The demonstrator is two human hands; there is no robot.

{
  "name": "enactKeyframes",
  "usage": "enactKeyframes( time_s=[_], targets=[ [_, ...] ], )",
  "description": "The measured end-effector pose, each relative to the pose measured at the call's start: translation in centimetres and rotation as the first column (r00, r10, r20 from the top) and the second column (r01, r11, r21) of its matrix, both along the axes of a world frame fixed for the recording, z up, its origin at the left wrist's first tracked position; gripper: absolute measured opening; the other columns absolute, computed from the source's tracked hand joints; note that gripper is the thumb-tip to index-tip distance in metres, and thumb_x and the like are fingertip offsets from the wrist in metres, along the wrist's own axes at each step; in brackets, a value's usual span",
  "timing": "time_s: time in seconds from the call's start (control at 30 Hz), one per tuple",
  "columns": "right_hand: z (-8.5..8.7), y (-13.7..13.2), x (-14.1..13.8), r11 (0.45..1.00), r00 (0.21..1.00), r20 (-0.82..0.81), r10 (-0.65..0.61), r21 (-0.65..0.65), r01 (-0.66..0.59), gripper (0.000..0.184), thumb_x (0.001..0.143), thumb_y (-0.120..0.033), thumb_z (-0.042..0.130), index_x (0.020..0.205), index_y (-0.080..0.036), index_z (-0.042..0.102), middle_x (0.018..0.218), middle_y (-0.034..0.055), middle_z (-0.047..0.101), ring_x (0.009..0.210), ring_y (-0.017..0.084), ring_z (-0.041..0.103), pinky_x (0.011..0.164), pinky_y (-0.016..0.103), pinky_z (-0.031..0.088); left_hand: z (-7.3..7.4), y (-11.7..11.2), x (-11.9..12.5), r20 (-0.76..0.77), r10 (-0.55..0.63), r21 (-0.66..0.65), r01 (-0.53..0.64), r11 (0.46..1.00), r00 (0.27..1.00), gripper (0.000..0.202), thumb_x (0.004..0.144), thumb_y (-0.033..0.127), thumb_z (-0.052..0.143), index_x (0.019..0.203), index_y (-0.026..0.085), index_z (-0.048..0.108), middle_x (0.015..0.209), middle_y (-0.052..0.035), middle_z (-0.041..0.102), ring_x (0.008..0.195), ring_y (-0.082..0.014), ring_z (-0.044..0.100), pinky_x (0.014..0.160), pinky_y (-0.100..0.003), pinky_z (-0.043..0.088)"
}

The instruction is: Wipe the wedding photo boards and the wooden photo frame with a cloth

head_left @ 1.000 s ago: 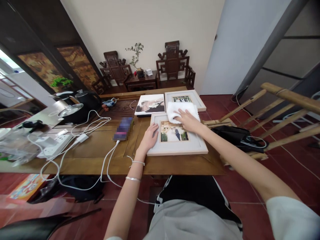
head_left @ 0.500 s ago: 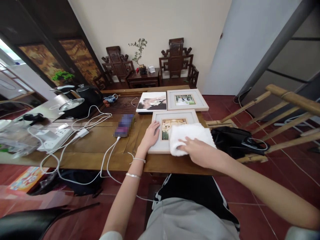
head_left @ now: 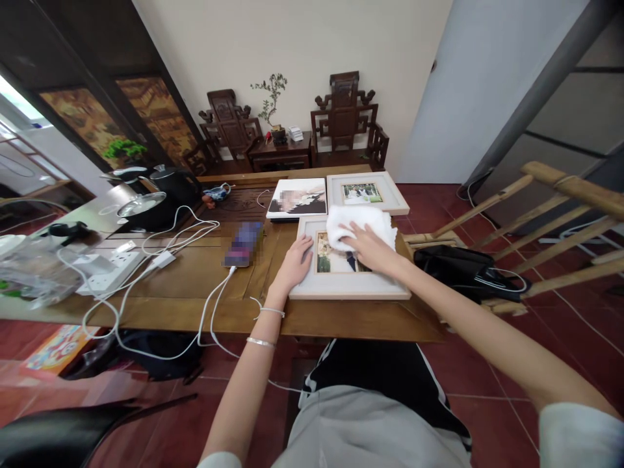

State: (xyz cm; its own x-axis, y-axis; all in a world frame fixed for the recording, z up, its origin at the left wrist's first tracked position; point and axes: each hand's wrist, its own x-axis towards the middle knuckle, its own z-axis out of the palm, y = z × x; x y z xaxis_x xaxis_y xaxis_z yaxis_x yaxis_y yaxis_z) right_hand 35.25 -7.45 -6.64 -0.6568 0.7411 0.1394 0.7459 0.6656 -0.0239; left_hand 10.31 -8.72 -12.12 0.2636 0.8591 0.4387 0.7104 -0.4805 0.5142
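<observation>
A pale wooden picture frame (head_left: 351,294) with a small photo inside lies flat near the table's front edge. My left hand (head_left: 295,261) rests on its left side, fingers stretched over the border. On top of the frame, my right hand (head_left: 366,247) is closed on a white fluffy cloth (head_left: 361,221) pressed against the upper part. The cloth and hand hide part of the photo. Behind it lie a second picture frame (head_left: 336,188) and, to its left, a flat panel with a partly blurred picture (head_left: 303,197).
Left of the frames, a phone (head_left: 242,244) lies plugged into a white cable. Further left are a power strip (head_left: 111,272), tangled cables, a lidded pot (head_left: 146,208) and a kettle (head_left: 173,185). A bamboo chair (head_left: 570,195) holding a black bag (head_left: 453,272) stands at the right.
My right hand has moved the white cloth up and slightly left over the frame, uncovering its lower right part. My left hand has stayed in place.
</observation>
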Motion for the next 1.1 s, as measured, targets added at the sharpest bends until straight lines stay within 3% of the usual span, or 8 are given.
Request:
enactKeyframes(
  time_s=[0.1, 0.2, 0.33, 0.5, 0.57, 0.67, 0.9, 1.1],
  targets=[
    [0.0, 3.1, -0.5, 0.996, 0.996, 0.026, -0.08, 0.045, 0.078, 0.071, 0.076, 0.008, 0.04, 0.142, -0.015, 0.049, 0.163, 0.0131, 0.024, 0.149, 0.04, 0.016, 0.113, 0.066, 0.024, 0.0, 0.0, -0.1, -0.004, -0.002, -0.004, 0.002, 1.0, 1.0, 0.038, 0.093, 0.018, 0.048, 0.127, 0.014, 0.063, 0.139, -0.0134, 0.06, 0.14, -0.0266, 0.045, 0.118, -0.05, 0.034],
    [-0.1, 3.2, -1.4, 0.994, 0.99, 0.094, -0.102, 0.041, 0.099, 0.067, 0.079, 0.007, 0.041, 0.14, -0.016, 0.053, 0.163, 0.0115, 0.025, 0.148, 0.044, 0.014, 0.111, 0.071, 0.021, 0.0, 0.1, -0.2, 0.009, -0.004, -0.017, 0.004, 1.0, 1.0, 0.037, 0.093, 0.019, 0.048, 0.126, 0.014, 0.063, 0.139, -0.0139, 0.059, 0.14, -0.0264, 0.044, 0.119, -0.048, 0.033],
    [0.5, -1.3, -1.9, 0.999, 0.985, 0.172, -0.017, -0.042, 0.024, 0.07, 0.078, 0.009, 0.039, 0.14, -0.019, 0.055, 0.161, 0.012, 0.029, 0.146, 0.045, 0.02, 0.108, 0.072, 0.025, 0.0, 0.0, 0.0, 0.011, 0.0, -0.023, 0.0, 1.0, 1.0, 0.037, 0.093, 0.019, 0.048, 0.127, 0.012, 0.063, 0.139, -0.0154, 0.059, 0.14, -0.0272, 0.044, 0.119, -0.049, 0.033],
    [3.2, -8.3, -1.0, 0.953, 0.975, 0.164, 0.152, -0.284, -0.101, 0.073, 0.076, 0.008, 0.038, 0.138, -0.023, 0.057, 0.158, 0.0101, 0.037, 0.143, 0.042, 0.032, 0.103, 0.067, 0.039, 0.0, 0.0, 0.3, 0.006, 0.011, -0.012, -0.011, 1.0, 1.0, 0.038, 0.093, 0.02, 0.047, 0.126, 0.011, 0.063, 0.139, -0.0153, 0.059, 0.14, -0.0275, 0.044, 0.118, -0.049, 0.033],
    [4.1, -9.8, -1.0, 0.926, 0.967, 0.14, 0.213, -0.344, -0.155, 0.073, 0.075, 0.009, 0.037, 0.137, -0.024, 0.058, 0.157, 0.0091, 0.039, 0.142, 0.039, 0.036, 0.103, 0.064, 0.042, 0.2, -0.1, 0.4, 0.037, 0.018, -0.017, -0.018, 1.0, 0.999, 0.038, 0.095, 0.022, 0.045, 0.127, 0.014, 0.063, 0.138, -0.0128, 0.06, 0.14, -0.0264, 0.044, 0.118, -0.048, 0.033],
    [4.2, -10.5, -2.1, 0.929, 0.955, 0.137, 0.264, -0.302, -0.214, 0.071, 0.078, 0.008, 0.037, 0.138, -0.023, 0.057, 0.158, 0.0083, 0.037, 0.143, 0.038, 0.034, 0.106, 0.062, 0.04, 0.6, -0.5, 0.7, 0.125, 0.046, -0.045, -0.041, 0.998, 0.991, 0.042, 0.101, 0.031, 0.035, 0.13, 0.014, 0.06, 0.14, -0.0121, 0.059, 0.139, -0.0242, 0.046, 0.118, -0.044, 0.033],
    [1.5, -6.5, -6.3, 0.982, 0.972, 0.16, 0.174, -0.096, -0.16, 0.048, 0.086, -0.004, 0.046, 0.13, -0.014, 0.062, 0.159, 0.0126, 0.034, 0.147, 0.037, 0.024, 0.116, 0.061, 0.025, 1.6, -1.4, 0.9, 0.24, 0.07, -0.064, -0.056, 0.996, 0.968, 0.052, 0.104, 0.043, 0.025, 0.141, 0.016, 0.051, 0.151, -0.0102, 0.048, 0.142, -0.0204, 0.041, 0.12, -0.039, 0.029],
    [1.4, -0.3, -8.5, 0.998, 0.986, 0.167, 0.029, 0.046, -0.037, 0.042, 0.089, -0.007, 0.048, 0.128, -0.012, 0.064, 0.156, 0.0137, 0.039, 0.147, 0.036, 0.026, 0.118, 0.059, 0.021, 1.6, -1.4, 0.8, 0.21, 0.069, -0.085, -0.052, 0.995, 0.975, 0.052, 0.104, 0.043, 0.026, 0.143, 0.016, 0.048, 0.153, -0.0108, 0.045, 0.144, -0.0206, 0.038, 0.121, -0.04, 0.027]
  ],
)
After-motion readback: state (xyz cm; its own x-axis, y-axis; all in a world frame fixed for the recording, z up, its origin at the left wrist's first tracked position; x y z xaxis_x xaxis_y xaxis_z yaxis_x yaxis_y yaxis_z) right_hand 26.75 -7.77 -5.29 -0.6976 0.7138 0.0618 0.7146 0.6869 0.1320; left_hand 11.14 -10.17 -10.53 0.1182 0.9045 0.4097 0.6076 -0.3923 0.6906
